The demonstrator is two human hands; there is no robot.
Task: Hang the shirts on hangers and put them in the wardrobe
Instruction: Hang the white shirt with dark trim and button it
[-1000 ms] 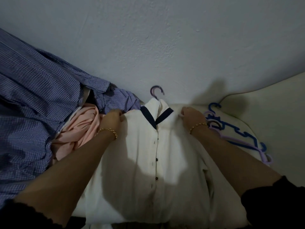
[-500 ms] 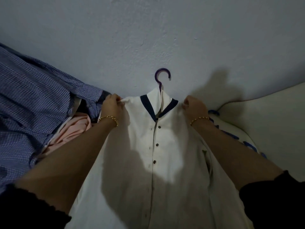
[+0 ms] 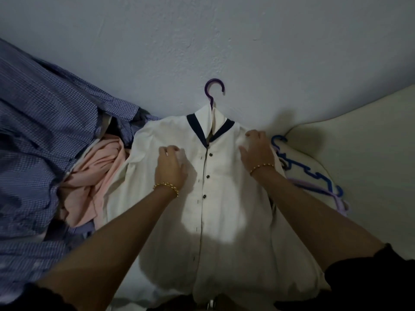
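Head view: the white shirt (image 3: 224, 198) lies at centre on the purple hanger (image 3: 215, 90), hook at 12 o'clock. The right hand (image 3: 256, 151) lies flat and released on its shoulder. The left hand (image 3: 170, 169) rests on the chest; whether it grasps cannot be told. Spare hangers (image 3: 310, 173) lie at 3 o'clock.

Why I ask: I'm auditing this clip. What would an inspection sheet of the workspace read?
Surface: pale cushioned bed, dimly lit.
Job's things: white shirt, buttoned, on purple hanger; blue and lilac spare hangers at right.
Clutter: blue checked shirts and pink garment heaped at left.
Grips: left hand and right hand rest on the white shirt's chest and shoulder.
Cables: nothing seen.
Surroundings: plain wall behind; wardrobe not in view.
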